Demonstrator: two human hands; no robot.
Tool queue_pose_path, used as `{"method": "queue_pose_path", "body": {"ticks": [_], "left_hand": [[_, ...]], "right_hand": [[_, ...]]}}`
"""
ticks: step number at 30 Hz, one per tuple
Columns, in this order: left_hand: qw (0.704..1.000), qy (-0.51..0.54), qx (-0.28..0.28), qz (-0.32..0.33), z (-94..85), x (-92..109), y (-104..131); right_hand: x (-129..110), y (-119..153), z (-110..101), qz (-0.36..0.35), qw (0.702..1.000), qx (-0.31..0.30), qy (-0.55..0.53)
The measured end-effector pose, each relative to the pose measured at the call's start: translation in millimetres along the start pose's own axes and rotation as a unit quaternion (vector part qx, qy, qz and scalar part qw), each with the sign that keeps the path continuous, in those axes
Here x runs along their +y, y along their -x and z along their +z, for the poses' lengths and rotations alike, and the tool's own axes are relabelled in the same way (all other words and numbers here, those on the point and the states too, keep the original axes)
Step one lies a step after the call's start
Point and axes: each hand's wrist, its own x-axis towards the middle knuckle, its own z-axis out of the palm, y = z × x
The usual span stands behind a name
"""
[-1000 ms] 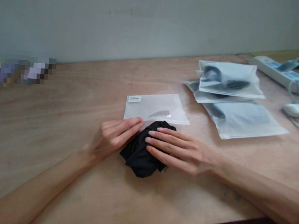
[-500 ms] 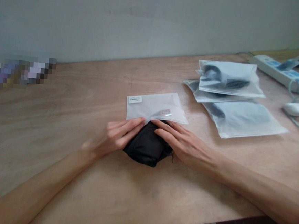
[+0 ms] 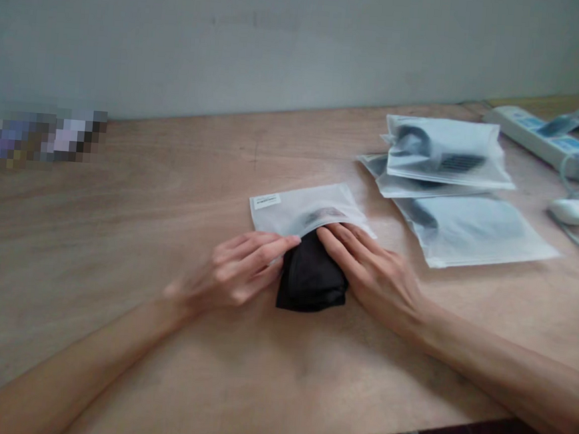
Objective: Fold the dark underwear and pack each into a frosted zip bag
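A frosted plastic bag (image 3: 290, 212) with a small white label lies flat in front of me, its mouth toward me. The far end of a folded black cloth item (image 3: 315, 276) is tucked into that mouth, while its near end sticks out over the table. My left hand (image 3: 246, 264) pinches the bag's edge at the left of the opening, right beside the cloth. My right hand (image 3: 370, 270) grips the cloth along its right side, fingertips at the bag's mouth and partly hidden under the film.
Several filled frosted bags (image 3: 479, 232) lie in an overlapping pile at the right. Beyond them are a white power strip (image 3: 531, 139), a white charger (image 3: 574, 211) and loose cables. A blurred-out patch covers something at the far left. The wooden table (image 3: 118, 230) meets a wall behind.
The black cloth has turned straighter and its far end has gone into the bag's mouth. The bag has bulged and shifted slightly right; both hands have moved a little right with it.
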Motion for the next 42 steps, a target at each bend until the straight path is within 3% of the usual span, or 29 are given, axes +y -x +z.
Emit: {"method": "queue_pose_path", "body": {"ticks": [8,10,13,15,23,27,30,33,38,42], "left_hand": [[0.990,-0.024,0.025,0.134,-2.1,0,1],[0.992,-0.005,0.030,0.122,-2.3,1,0],[0.998,0.022,0.039,0.053,-1.8,1,-1],[0.998,0.037,0.042,0.026,-1.7,0,0],[0.991,0.026,0.036,0.129,0.7,0,4],[0.995,-0.005,0.044,0.089,-0.8,1,1],[0.990,-0.055,0.021,0.129,-4.0,-1,-1],[0.987,-0.060,0.005,0.151,-5.9,-4,2],[0.985,-0.037,-0.003,0.171,-7.7,-2,4],[0.988,-0.048,-0.013,0.144,-10.8,-1,-2]], "right_hand": [[-1,-1,0,0.035,0.998,0.018,0.054],[3,-3,0,-0.011,0.999,0.029,0.009],[11,-4,2,-0.114,0.990,0.032,-0.080],[14,-4,4,-0.130,0.987,0.024,-0.092],[-3,-1,5,-0.010,0.998,0.034,0.047],[-1,0,9,-0.035,0.993,0.037,-0.105],[5,1,12,-0.065,0.982,0.014,-0.175],[5,0,11,-0.069,0.987,0.023,-0.144],[-6,1,9,-0.008,0.997,0.069,-0.046],[-9,2,10,-0.008,0.995,0.087,-0.038]]}}
